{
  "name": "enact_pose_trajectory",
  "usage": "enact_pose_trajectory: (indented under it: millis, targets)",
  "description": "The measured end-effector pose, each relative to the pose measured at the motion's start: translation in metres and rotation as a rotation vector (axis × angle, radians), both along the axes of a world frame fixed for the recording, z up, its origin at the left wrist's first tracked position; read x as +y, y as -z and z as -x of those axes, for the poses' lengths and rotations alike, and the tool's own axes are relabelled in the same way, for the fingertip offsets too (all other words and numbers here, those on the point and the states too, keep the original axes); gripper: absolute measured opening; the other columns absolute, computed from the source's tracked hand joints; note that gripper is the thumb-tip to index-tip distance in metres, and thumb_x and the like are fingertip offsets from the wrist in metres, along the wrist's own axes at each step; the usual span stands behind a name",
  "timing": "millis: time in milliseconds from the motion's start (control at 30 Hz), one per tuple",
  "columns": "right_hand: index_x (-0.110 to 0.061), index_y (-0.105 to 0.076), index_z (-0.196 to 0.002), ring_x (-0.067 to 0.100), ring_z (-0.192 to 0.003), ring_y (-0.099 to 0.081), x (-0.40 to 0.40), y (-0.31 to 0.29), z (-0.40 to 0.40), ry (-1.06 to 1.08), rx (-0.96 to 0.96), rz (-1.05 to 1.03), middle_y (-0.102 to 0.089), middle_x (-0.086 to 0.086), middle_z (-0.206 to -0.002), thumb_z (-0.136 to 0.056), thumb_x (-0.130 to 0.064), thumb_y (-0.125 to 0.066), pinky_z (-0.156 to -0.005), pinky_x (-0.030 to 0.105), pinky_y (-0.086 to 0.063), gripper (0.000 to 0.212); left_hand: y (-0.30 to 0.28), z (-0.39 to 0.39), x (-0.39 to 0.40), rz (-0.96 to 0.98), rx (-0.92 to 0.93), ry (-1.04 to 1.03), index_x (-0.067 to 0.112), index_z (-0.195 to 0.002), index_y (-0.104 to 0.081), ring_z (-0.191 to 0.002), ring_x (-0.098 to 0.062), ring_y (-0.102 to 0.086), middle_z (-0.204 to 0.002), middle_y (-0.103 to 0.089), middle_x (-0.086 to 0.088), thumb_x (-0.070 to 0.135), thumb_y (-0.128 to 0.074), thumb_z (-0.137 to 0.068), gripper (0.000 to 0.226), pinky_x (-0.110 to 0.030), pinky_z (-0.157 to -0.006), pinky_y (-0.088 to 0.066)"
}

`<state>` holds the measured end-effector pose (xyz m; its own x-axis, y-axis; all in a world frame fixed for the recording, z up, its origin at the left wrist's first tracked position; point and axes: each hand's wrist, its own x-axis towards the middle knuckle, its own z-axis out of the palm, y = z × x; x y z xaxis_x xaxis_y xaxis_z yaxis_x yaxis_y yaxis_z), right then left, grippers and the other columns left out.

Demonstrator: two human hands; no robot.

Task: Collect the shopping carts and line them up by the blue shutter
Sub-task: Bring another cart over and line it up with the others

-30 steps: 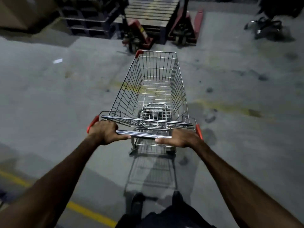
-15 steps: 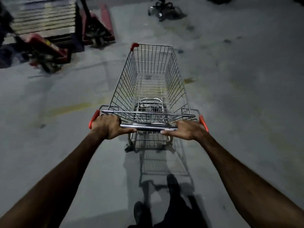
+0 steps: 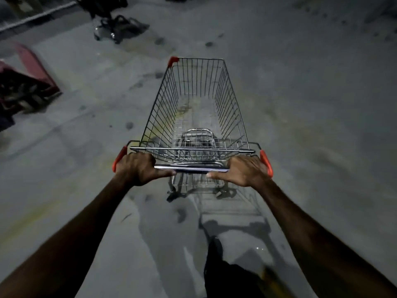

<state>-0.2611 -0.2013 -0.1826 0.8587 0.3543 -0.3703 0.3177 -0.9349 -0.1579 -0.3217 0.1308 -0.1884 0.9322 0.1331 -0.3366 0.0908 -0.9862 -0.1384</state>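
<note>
Head view, the only one: we have both hands on one shopping cart [image 3: 194, 117], centre of the frame. Our left hand [image 3: 137, 169] grips the chrome handle bar [image 3: 191, 168] at its left end, fingers curled over the top and thumb lying along the near side. Our right hand [image 3: 243, 171] grips the right end the same way, thumb pointing inward. The two hands sit about level, neither nearer to the cart than the other, with orange end caps just outside each.

The cart's long axis runs straight away from us, from the bar at mid-frame to the narrow front end toward upper centre, tilted very slightly left. The basket looks empty apart from the folded child seat at the back. So the cart lies dead ahead of the fingers, and we judge any turn will come from one hand pushing harder than the other.

No blue shutter in the frame, so we cannot tell which way it lies. A red pallet jack [image 3: 25, 82], blurred, sits at the left edge, well apart from the cart. A dark wheeled frame [image 3: 116, 26] stands upper left, too dim to name. Stained concrete floor [image 3: 311, 104] everywhere else.
</note>
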Motion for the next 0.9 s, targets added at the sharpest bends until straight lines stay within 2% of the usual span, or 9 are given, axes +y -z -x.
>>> enact_pose_trajectory:
  millis: [100,200,300,433,600,700,767,833,900]
  targets:
    - [-0.019,-0.073,-0.073,0.014,-0.079,-0.071,-0.029,-0.002,-0.045,0.066,-0.002,0.017,-0.076,-0.009,-0.079,-0.061,-0.117,-0.022,-0.123,0.066,-0.014,0.112,0.001,-0.064,-0.029,0.016,0.001,0.060,0.027,-0.072,-0.068,-0.093,-0.021,-0.071,-0.086,-0.072,0.005,0.120,-0.010,-0.055,0.111,-0.054,-0.121,-0.027]
    - [-0.023,-0.064,-0.070,0.016,-0.081,-0.073,-0.049,-0.009,-0.081,0.100,0.004,-0.003,-0.077,-0.004,-0.081,-0.065,-0.114,-0.030,-0.112,0.055,-0.037,0.097,0.000,-0.119,-0.049,0.046,-0.006,0.137,0.027,-0.072,-0.069,-0.093,-0.021,-0.071,-0.087,-0.073,0.005,0.120,-0.015,-0.058,0.108,-0.047,-0.108,-0.042]
    - [-0.023,-0.060,-0.071,0.017,-0.084,-0.075,-0.063,-0.014,-0.116,0.142,-0.001,0.000,-0.078,-0.003,-0.083,-0.071,-0.109,-0.038,-0.105,0.049,-0.046,0.088,0.001,-0.178,-0.063,0.060,0.005,0.183,0.026,-0.070,-0.070,-0.089,-0.018,-0.070,-0.081,-0.070,0.008,0.120,-0.016,-0.057,0.109,-0.047,-0.106,-0.041]
    - [-0.014,-0.074,-0.081,0.017,-0.087,-0.076,-0.078,-0.016,-0.170,0.191,-0.026,0.034,-0.078,-0.001,-0.087,-0.072,-0.108,-0.038,-0.104,0.046,-0.048,0.101,0.006,-0.256,-0.079,0.058,-0.005,0.245,0.025,-0.070,-0.070,-0.089,-0.017,-0.070,-0.081,-0.071,0.009,0.121,-0.016,-0.055,0.111,-0.047,-0.105,-0.042]
    - [-0.023,-0.055,-0.072,0.020,-0.090,-0.078,-0.096,-0.014,-0.255,0.222,-0.003,0.020,-0.071,0.001,-0.077,-0.078,-0.103,-0.042,-0.101,0.044,-0.052,0.081,0.011,-0.362,-0.100,0.065,-0.050,0.323,0.025,-0.071,-0.069,-0.095,-0.021,-0.071,-0.089,-0.073,0.005,0.121,-0.017,-0.055,0.110,-0.048,-0.105,-0.043]
    - [-0.024,-0.047,-0.066,0.019,-0.070,-0.069,-0.101,-0.017,-0.313,0.264,0.007,0.013,-0.060,-0.002,-0.072,-0.081,-0.099,-0.045,-0.101,0.045,-0.052,0.077,0.012,-0.434,-0.108,0.084,-0.070,0.366,0.024,-0.068,-0.068,-0.087,-0.021,-0.070,-0.080,-0.069,0.006,0.121,-0.017,-0.055,0.110,-0.044,-0.095,-0.044]
    - [-0.023,-0.049,-0.068,0.017,-0.068,-0.063,-0.103,-0.017,-0.357,0.286,-0.009,0.015,-0.063,-0.003,-0.073,-0.081,-0.100,-0.044,-0.098,0.044,-0.049,0.078,0.013,-0.486,-0.112,0.081,-0.083,0.386,0.024,-0.068,-0.069,-0.086,-0.021,-0.070,-0.081,-0.070,0.005,0.121,-0.017,-0.055,0.110,-0.044,-0.097,-0.047]
    - [-0.023,-0.058,-0.073,0.019,-0.080,-0.074,-0.109,-0.013,-0.397,0.320,-0.040,0.020,-0.076,-0.001,-0.081,-0.078,-0.104,-0.041,-0.106,0.048,-0.048,0.083,0.013,-0.534,-0.119,0.079,-0.073,0.388,0.025,-0.068,-0.069,-0.086,-0.021,-0.070,-0.083,-0.072,0.004,0.122,-0.014,-0.052,0.112,-0.047,-0.105,-0.046]
    - [-0.018,-0.067,-0.072,0.018,-0.081,-0.074,-0.117,-0.011,-0.444,0.381,-0.072,0.042,-0.077,-0.003,-0.079,-0.068,-0.112,-0.033,-0.119,0.056,-0.033,0.100,0.011,-0.584,-0.128,0.075,-0.069,0.404,0.025,-0.067,-0.066,-0.087,-0.021,-0.070,-0.082,-0.070,0.004,0.122,-0.012,-0.050,0.112,-0.050,-0.111,-0.041]
